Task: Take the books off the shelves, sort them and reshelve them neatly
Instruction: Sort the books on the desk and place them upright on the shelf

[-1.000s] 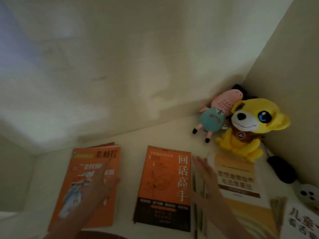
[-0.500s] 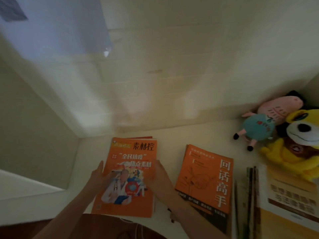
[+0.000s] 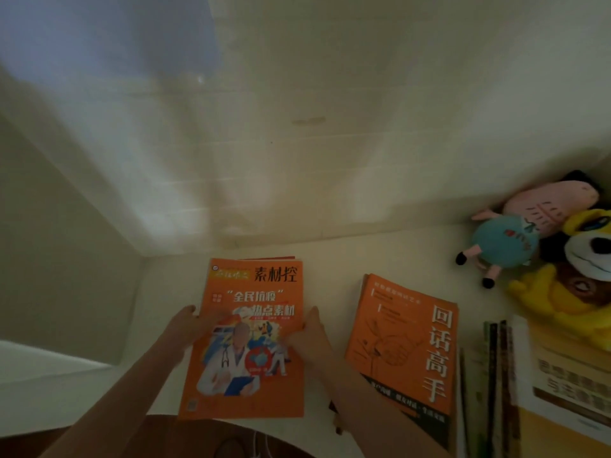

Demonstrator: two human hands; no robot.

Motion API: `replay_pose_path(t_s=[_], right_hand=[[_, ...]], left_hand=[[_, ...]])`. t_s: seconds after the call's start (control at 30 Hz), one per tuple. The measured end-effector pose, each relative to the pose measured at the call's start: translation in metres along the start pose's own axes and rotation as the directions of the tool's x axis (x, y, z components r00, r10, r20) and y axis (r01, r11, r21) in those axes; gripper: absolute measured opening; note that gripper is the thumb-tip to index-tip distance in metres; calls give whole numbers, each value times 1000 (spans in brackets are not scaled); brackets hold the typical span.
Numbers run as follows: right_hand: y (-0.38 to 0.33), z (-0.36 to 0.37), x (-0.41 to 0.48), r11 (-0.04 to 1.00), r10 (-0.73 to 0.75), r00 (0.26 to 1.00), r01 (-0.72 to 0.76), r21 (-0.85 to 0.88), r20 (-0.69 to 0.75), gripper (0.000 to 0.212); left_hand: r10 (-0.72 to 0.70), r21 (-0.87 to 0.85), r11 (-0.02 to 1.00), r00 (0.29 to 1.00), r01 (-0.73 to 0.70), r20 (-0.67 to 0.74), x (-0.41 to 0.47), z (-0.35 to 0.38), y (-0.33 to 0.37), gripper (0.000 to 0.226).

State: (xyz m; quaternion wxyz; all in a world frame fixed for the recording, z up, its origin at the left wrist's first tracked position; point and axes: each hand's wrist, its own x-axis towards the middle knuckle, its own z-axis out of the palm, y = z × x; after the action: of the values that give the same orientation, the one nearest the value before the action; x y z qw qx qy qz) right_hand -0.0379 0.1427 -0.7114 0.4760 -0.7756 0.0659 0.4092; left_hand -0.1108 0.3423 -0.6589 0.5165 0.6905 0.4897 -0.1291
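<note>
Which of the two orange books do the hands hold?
The left one, the doctor-cover book; left hand and right hand hold its sides. The line-drawing book lies apart.

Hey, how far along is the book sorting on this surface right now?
Seemingly done: the orange book and a yellow-white book lie flat on the pale surface, with thin books between them. In hand: the left hand and right hand hold the orange magazine by its side edges. Left: covers face up, so sorting and reshelving likely remain.

I think this is a home: soft toys [image 3: 515,239] sit by books [image 3: 403,345] on a pale shelf [image 3: 380,252].
</note>
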Motion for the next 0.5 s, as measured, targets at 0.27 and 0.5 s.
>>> replay_pose_path(t_s=[0.27, 0.5], right_hand=[[35, 7, 56, 997, 37, 999, -39, 60, 31, 78], [-15, -23, -30, 959, -260, 952, 235, 160, 163, 62]], left_hand=[[65, -310, 950, 990, -22, 127, -5, 1, -3, 60], [282, -509, 836, 956, -206, 76, -39, -12, -17, 80]])
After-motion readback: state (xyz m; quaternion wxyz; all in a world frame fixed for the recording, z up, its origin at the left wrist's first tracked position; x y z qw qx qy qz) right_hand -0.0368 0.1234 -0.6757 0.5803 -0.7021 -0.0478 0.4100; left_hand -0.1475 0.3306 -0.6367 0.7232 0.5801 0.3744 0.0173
